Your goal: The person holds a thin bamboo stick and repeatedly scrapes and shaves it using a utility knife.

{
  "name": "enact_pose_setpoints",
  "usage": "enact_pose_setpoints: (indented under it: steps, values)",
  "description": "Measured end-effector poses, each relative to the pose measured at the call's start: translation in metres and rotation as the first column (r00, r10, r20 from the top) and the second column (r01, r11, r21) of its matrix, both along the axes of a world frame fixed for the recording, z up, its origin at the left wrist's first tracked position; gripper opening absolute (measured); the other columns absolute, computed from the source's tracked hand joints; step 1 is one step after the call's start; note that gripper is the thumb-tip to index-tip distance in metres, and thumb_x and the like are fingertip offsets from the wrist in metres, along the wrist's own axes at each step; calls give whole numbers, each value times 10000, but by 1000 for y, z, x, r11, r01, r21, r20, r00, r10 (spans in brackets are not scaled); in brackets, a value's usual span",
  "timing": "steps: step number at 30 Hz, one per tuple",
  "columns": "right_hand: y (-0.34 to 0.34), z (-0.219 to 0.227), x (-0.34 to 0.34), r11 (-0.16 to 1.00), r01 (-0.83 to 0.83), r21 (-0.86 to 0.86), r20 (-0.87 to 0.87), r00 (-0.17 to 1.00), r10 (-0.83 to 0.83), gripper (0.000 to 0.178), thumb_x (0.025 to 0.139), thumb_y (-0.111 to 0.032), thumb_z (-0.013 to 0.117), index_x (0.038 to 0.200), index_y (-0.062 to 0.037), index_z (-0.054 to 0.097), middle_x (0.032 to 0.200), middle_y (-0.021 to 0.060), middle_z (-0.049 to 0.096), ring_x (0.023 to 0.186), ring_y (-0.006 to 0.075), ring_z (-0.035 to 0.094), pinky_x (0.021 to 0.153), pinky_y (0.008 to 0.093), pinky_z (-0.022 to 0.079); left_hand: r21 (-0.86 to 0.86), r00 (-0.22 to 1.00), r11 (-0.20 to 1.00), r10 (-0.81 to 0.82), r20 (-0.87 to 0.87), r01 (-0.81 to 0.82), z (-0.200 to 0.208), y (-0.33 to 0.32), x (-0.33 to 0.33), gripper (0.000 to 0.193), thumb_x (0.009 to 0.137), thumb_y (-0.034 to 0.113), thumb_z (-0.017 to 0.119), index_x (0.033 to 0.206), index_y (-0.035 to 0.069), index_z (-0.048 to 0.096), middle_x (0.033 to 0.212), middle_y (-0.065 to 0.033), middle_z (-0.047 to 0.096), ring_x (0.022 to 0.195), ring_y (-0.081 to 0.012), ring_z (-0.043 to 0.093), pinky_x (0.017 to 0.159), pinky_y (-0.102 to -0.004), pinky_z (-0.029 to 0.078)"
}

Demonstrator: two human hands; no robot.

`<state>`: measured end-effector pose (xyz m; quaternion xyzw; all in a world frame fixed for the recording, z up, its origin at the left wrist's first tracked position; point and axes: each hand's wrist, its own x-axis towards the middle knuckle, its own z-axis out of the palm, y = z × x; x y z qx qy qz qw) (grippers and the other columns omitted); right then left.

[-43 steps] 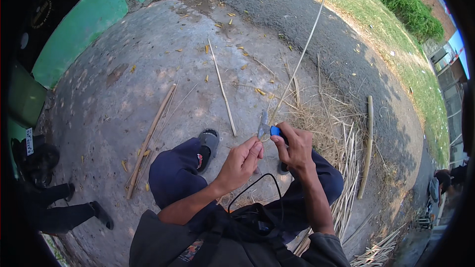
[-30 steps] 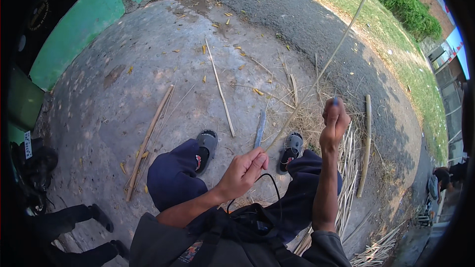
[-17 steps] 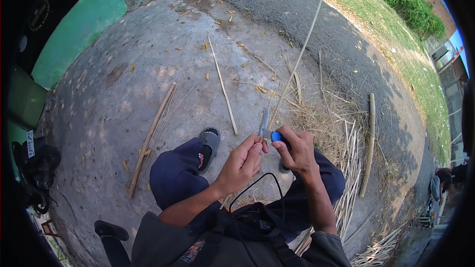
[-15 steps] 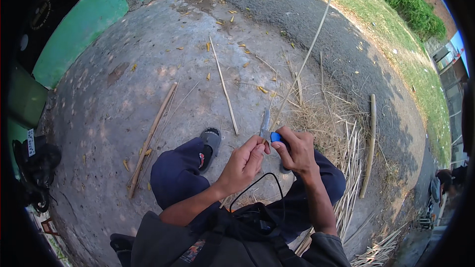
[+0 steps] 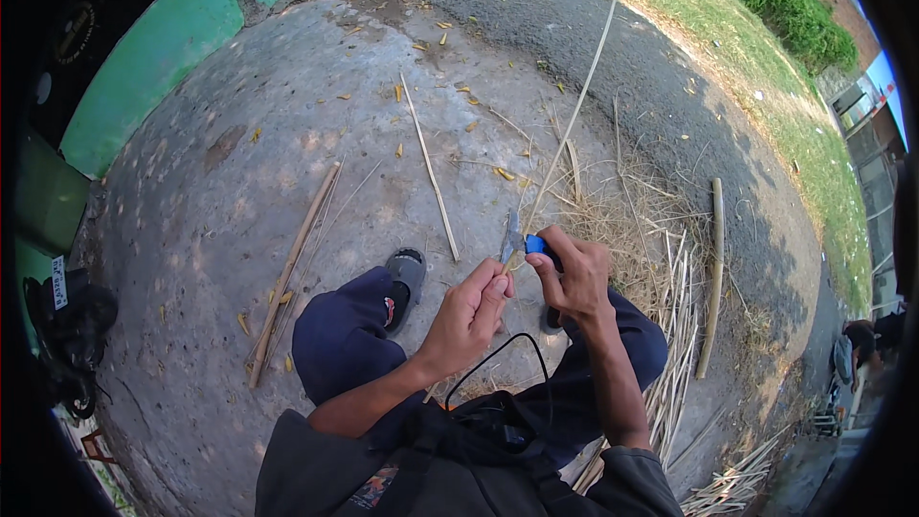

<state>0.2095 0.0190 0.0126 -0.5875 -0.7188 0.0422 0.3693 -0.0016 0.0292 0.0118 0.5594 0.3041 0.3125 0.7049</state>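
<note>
My right hand [image 5: 574, 273] is closed round the blue handle of a knife [image 5: 514, 235], whose grey blade points away from me. A long, thin pale strip [image 5: 576, 115], which looks like split bamboo, runs from the blade up past the top edge of the view. Its near end is pinched in my left hand [image 5: 469, 303], thumb against fingers, just below the blade. The blade lies against the strip close to my left fingertips. Both hands are in front of my bent knees, a little apart.
Pale split strips [image 5: 675, 325] lie heaped at my right, beside thin shavings [image 5: 622, 220]. A thicker pole [image 5: 711, 278] lies beyond them. To the left are a brown stick [image 5: 295, 273] and, farther ahead, a single strip [image 5: 429, 168]. A black motorcycle part [image 5: 72, 335] stands at far left.
The long strip's far part has swung slightly left. The blade has tilted a little and sits nearer my left fingertips; my right hand has shifted slightly.
</note>
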Motion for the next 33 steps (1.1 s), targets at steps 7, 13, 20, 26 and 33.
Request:
enact_pose_setpoints:
  steps: [7,13,20,26,33]
  values:
    - [3,-3,4,999,23,38,45,999,-24,295,989,-359,714,923,-81,645,668,120,639,553,331,621,528,403,449,28,1000,999,15,22,-16,0,2,4,185,1158,182,431,1041,58,505,658,70,331,534,-16,289,494,-234,255]
    - [16,8,110,876,467,117,-466,805,-367,388,1102,-384,514,946,-50,634,623,-1,449,514,116,402,521,323,302,213,988,966,-130,-77,144,-14,-32,9,197,1138,159,461,1020,33,554,667,44,404,566,-44,367,540,-258,307]
    - [-9,6,58,986,93,-140,-896,411,-166,454,1088,-416,502,1208,1,638,739,-35,526,530,21,305,475,222,207,1,992,1000,-1,123,1,-14,-6,14,217,1165,207,428,1061,40,520,621,68,323,498,-13,276,461,-227,269]
    - [-10,6,27,960,-108,-259,-862,475,-179,392,961,-227,764,1242,30,675,1023,65,743,678,68,591,640,220,447,174,1000,985,26,-18,-23,-20,-9,30,203,1147,188,462,1054,32,553,615,48,412,495,-17,336,473,-243,289]
    - [-25,21,37,954,-105,-282,-843,502,-194,328,919,-160,819,1155,45,720,1067,117,773,909,160,749,848,299,566,273,997,962,14,-81,9,-21,-12,60,184,1126,164,489,1067,27,597,624,21,485,562,-41,440,532,-266,361]
